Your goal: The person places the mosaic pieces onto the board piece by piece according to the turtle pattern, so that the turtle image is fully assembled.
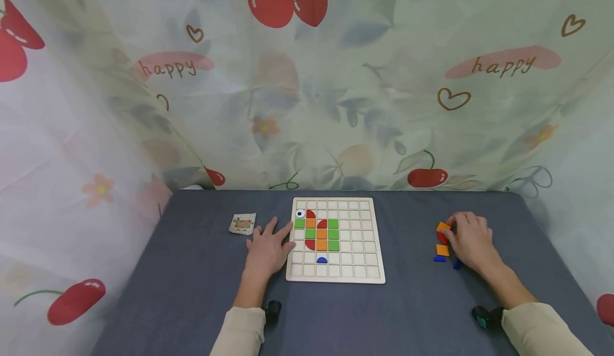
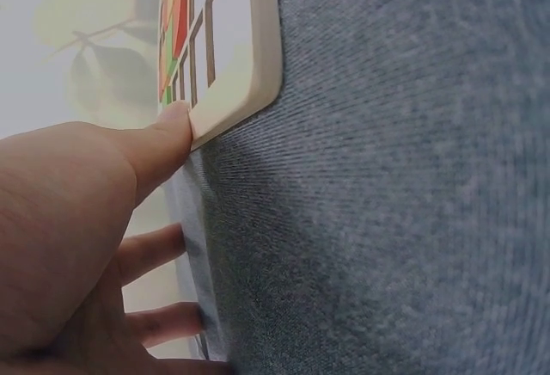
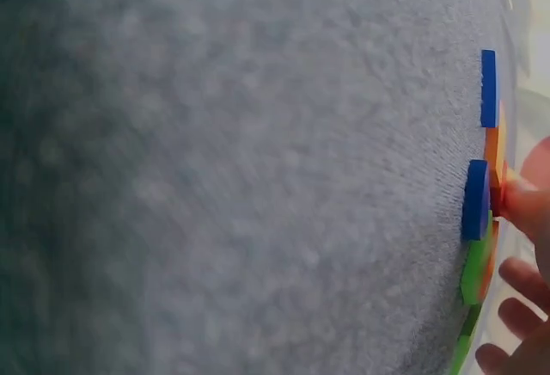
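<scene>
A cream grid board (image 1: 358, 270) lies in the middle of the table, with green, orange and red tiles, an eye tile (image 1: 300, 213) and a blue half-round tile (image 1: 322, 260) set in its cells. My left hand (image 1: 268, 252) is spread at the board's left edge, its thumb touching the rim in the left wrist view. At the right, my right hand (image 1: 472, 241) reaches over loose tiles, thumb tip at a red tile (image 1: 442, 237) beside an orange tile (image 1: 442, 227). Whether its fingers pinch a tile is hidden. Green tiles (image 3: 474, 272) show under it in the right wrist view.
A small patterned card (image 1: 242, 224) lies left of the board. Near my right hand are another orange tile (image 1: 442, 250) and a blue tile (image 1: 439, 259). A dark cloth covers the table (image 1: 384, 318); a printed curtain (image 1: 336, 105) hangs behind it.
</scene>
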Demonstrator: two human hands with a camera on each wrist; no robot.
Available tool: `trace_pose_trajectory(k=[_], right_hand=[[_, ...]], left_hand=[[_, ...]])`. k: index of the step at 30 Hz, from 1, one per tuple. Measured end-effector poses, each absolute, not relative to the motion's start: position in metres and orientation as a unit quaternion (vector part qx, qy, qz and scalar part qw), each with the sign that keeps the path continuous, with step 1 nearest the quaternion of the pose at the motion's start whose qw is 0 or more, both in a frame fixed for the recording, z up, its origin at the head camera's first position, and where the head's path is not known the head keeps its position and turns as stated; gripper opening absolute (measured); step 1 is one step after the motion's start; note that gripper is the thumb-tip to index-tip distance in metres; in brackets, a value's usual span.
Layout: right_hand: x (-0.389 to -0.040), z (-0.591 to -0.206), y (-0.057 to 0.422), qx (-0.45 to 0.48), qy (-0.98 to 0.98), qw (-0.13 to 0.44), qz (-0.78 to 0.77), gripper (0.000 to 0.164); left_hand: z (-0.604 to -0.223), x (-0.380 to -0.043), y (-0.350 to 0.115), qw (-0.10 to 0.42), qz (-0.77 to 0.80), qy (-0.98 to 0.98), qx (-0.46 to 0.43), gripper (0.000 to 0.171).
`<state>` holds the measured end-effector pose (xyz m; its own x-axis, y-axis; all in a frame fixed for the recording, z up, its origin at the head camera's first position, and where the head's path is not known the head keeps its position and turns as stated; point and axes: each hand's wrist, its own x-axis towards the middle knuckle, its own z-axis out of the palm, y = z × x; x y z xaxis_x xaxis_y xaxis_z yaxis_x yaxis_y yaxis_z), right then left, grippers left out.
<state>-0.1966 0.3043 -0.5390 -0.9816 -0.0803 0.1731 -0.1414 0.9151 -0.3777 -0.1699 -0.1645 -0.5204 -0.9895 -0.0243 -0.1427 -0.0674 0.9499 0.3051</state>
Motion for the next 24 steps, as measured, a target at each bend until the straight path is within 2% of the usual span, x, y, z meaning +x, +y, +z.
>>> trace_pose_trajectory(k=[5,9,15,21,24], right_hand=[[-0.2,-0.537,0.3,0.068,-0.967,0.094,0.227,0.011],[-0.202,-0.534,0.293,0.092,-0.958,0.102,0.252,0.008],[-0.198,-0.529,0.277,0.098,-0.953,0.079,0.277,0.013],[-0.199,-0.526,0.258,0.109,-0.949,0.11,0.276,0.011],[-0.2,-0.525,0.248,0.111,-0.947,0.103,0.284,0.016]], left_hand=[[-0.521,-0.17,-0.165,0.066,0.156,0.985,-0.023,0.058],[-0.521,-0.169,-0.165,0.063,0.153,0.986,-0.022,0.057],[-0.521,-0.17,-0.165,0.064,0.156,0.985,-0.022,0.058],[-0.52,-0.17,-0.165,0.066,0.156,0.985,-0.023,0.057],[-0.52,-0.169,-0.165,0.067,0.156,0.985,-0.025,0.058]])
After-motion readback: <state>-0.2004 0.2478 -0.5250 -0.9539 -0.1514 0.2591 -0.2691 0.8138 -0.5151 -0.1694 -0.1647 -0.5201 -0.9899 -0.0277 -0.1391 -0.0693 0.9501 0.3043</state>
